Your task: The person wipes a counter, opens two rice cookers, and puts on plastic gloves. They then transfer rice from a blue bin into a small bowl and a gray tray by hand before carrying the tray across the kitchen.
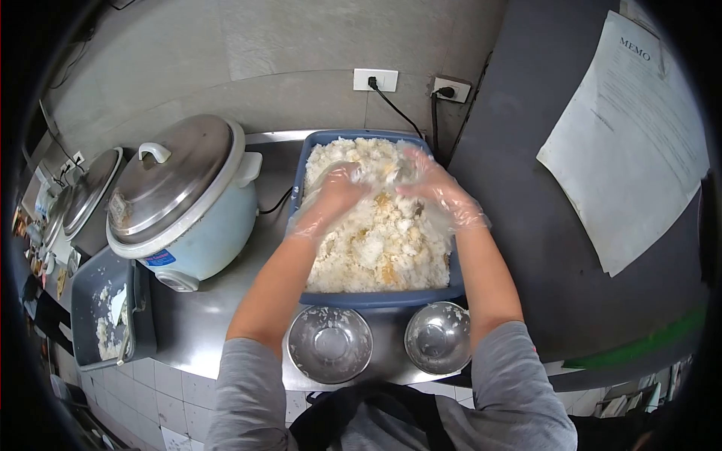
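Note:
A blue rectangular tub (380, 301) is filled with white rice (353, 259) that has yellowish-brown patches. Both hands wear clear plastic gloves and are in the rice toward the tub's far half. My left hand (342, 188) is at the left, its fingers curled in and partly sunk in the rice, so what they hold is hidden. Opposite it, my right hand (432, 180) reaches in from the right with fingers bent and apart, touching the rice; its fingertips are partly blurred.
Two metal bowls (331, 343) (438, 338) stand at the counter's near edge. Left are a large lidded rice cooker (203, 218), more cookers (94, 192), and a grey tub (143, 316) with rice remnants. A memo sheet (628, 135) hangs at right; plugs (372, 83) fill wall outlets.

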`<state>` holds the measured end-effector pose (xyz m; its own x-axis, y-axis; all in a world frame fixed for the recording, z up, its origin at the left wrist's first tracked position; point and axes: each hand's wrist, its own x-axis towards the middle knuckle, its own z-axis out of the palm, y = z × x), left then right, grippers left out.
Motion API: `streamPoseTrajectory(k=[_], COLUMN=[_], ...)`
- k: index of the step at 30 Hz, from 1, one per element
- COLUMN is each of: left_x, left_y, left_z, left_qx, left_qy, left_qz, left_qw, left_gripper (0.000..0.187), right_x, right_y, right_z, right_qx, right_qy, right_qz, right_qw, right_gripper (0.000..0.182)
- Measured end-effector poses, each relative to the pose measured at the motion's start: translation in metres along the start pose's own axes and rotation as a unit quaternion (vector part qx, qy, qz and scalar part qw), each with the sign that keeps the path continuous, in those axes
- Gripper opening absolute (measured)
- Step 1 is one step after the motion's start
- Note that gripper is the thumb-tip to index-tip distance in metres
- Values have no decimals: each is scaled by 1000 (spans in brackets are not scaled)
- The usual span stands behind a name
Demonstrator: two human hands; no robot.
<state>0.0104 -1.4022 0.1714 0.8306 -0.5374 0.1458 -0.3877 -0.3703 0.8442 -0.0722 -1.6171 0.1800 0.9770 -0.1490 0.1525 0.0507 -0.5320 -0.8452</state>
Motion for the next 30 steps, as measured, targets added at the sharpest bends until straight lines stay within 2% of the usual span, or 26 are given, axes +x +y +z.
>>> streamPoseTrajectory(k=[1, 3, 4, 6, 9, 12, 13, 14, 15, 16, 18, 19, 20, 22, 23, 25, 26, 27, 30], left_x=[-8, -30, -41, -56, -96, -110, -106, -102, -94, -88, -76, -67, -61, -54, -49, -44, -39, -30, -28], left_y=[0, 9, 13, -1, 5, 12, 5, -2, -7, -11, -16, -16, -17, -5, -1, 11, 14, 13, 25], left_z=[-2, -19, -27, -21, -13, 7, 15, 25, 38, 42, 47, 48, 49, 48, 44, 35, 33, 34, 11], left_qx=[-22, 26, 51, 176, 254, 216, 179, 141, 149, 88, -34, -118, -218, -410, -315, -222, -173, -179, -84], left_qy=[-5, -93, -136, -149, -169, -167, -160, -154, -131, -131, -127, -161, -180, -212, -152, -43, 11, 62, 27], left_qz=[-4, 13, 21, 63, 102, 87, 75, 64, 81, 118, 190, 184, 156, 95, 151, 196, 217, 290, 269], left_qw=[1000, 995, 989, 971, 947, 958, 968, 976, 977, 980, 973, 962, 946, 882, 925, 954, 961, 938, 959], left_gripper=[78, 83, 85, 91, 94, 97, 98, 99, 96, 94, 91, 84, 83, 82, 80, 79, 79, 69, 58], right_x=[-11, -33, -48, -74, -94, -118, -124, -126, -127, -128, -125, -120, -114, -100, -94, -81, -74, -62, -35], right_y=[2, 25, 29, 35, 27, 38, 26, 20, 16, 10, -12, -21, -26, -34, -40, -49, -51, -50, -30], right_z=[-7, -11, -10, -5, 10, 33, 38, 40, 42, 43, 42, 41, 41, 38, 36, 30, 28, 34, 41], right_qx=[-89, -173, -182, -200, -98, -57, -53, -14, 24, 62, 197, 265, 265, 265, 266, 226, 206, 141, 163], right_qy=[-38, -82, -103, -143, -154, -63, -47, -47, -45, -43, -58, -66, -35, 27, 47, 68, 79, 142, 187], right_qz=[16, 65, 77, 98, 210, 105, 124, 91, 59, 27, 58, 72, 66, 55, 31, 51, 61, 28, -44], right_qw=[995, 979, 975, 964, 960, 991, 990, 995, 997, 997, 977, 959, 961, 962, 962, 970, 973, 979, 968], right_gripper=[95, 96, 99, 103, 112, 114, 106, 102, 99, 95, 87, 82, 78, 68, 53, 45, 41, 32, 25])
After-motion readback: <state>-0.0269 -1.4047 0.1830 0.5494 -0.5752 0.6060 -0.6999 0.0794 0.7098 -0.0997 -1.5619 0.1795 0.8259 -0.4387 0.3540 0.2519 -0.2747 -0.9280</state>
